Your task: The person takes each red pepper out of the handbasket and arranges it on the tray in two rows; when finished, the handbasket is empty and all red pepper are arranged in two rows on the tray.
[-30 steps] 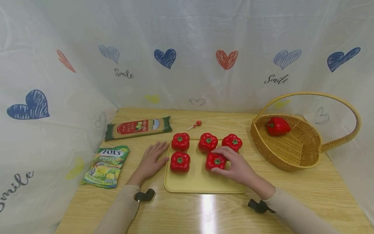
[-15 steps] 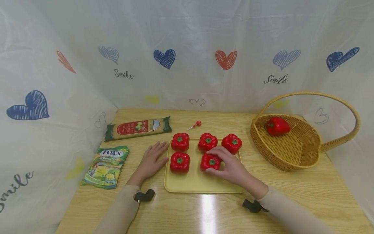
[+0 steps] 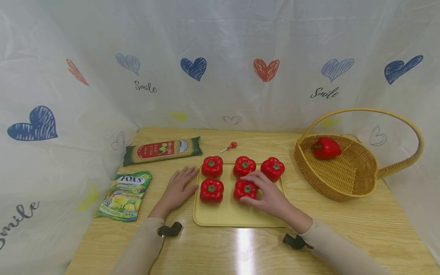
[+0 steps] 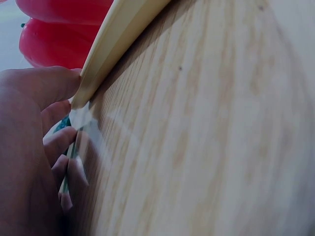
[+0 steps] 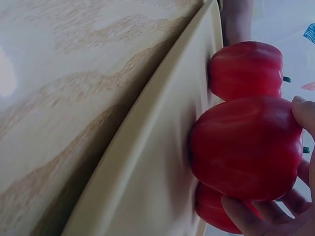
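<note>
In the head view my right hand grips a red bell pepper with a green stem, thumb on its near side and fingers on its far side. The right wrist view shows this bell pepper upright against the tray's surface. It is one of several on a yellow tray. Two peppers sit along the tray's left side, and another pair at the back, middle and right. My left hand lies flat on the wooden table, fingers stretched, at the tray's left edge; its thumb touches the tray rim in the left wrist view.
A wicker basket with a tall handle stands at right, with a red bell pepper lying in it. At left are a long pasta packet and a green candy bag. A red lollipop lies behind the tray.
My right hand has slid the gripped bell pepper a little to the left along the tray, mostly in the first half second. The left hand has stayed put.
</note>
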`<state>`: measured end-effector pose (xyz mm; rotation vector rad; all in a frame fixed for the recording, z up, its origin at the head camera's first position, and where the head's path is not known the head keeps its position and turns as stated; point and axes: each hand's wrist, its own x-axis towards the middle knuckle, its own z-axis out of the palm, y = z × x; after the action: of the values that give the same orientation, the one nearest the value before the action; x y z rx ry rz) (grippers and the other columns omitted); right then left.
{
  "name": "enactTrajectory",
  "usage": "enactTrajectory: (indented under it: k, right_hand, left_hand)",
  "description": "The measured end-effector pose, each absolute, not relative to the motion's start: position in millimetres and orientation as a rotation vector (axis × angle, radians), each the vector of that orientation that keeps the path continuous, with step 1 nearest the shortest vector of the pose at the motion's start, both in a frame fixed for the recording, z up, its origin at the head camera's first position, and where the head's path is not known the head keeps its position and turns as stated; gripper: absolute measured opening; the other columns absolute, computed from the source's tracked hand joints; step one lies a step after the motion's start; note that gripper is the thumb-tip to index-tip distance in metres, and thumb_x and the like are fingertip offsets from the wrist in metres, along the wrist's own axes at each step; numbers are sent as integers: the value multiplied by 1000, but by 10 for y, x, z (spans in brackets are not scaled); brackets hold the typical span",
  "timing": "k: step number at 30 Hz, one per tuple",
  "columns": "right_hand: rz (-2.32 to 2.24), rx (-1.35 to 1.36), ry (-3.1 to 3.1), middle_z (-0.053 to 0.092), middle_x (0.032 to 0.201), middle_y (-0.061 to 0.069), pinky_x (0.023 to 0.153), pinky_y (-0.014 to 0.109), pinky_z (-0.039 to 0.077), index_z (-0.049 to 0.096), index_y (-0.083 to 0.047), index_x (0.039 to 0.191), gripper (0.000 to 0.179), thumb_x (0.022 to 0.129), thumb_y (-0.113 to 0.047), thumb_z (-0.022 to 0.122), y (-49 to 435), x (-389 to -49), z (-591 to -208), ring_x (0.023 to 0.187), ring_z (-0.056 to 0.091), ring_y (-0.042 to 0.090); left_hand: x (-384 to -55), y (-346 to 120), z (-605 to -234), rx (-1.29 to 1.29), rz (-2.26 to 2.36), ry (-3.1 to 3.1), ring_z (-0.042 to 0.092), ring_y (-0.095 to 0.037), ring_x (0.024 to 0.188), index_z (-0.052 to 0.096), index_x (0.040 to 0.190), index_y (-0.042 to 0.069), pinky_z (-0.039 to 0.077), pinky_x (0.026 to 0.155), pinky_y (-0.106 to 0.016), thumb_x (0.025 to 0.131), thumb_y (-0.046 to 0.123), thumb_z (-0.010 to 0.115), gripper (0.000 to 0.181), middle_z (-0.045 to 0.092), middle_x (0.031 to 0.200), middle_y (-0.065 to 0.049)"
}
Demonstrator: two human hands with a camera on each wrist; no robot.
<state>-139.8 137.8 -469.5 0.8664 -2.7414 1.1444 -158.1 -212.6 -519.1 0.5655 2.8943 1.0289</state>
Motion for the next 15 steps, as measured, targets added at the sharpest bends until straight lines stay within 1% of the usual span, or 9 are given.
enactTrajectory:
  k: [6,15]
  right_hand:
    - [1159,890,-2741,56,133,-2,103,51,51,63,-20,134,58,85,-42,83,1364,-1391,-4676,125,56,22]
    - [1130,897,-2746,58,135,-1,104,51,51,62,-19,135,60,84,-43,83,1378,-1397,-4684,126,56,22]
  left_hand:
    - [-1588,-2133,-5202,564,1020,2900,19,-33,154,43,156,14,2,126,-52,102,38,59,61,36,163,-10]
    - [-1591,-2136,-5218,572,1028,2902,19,-33,154,43,156,15,2,126,-53,102,38,60,61,36,163,-9]
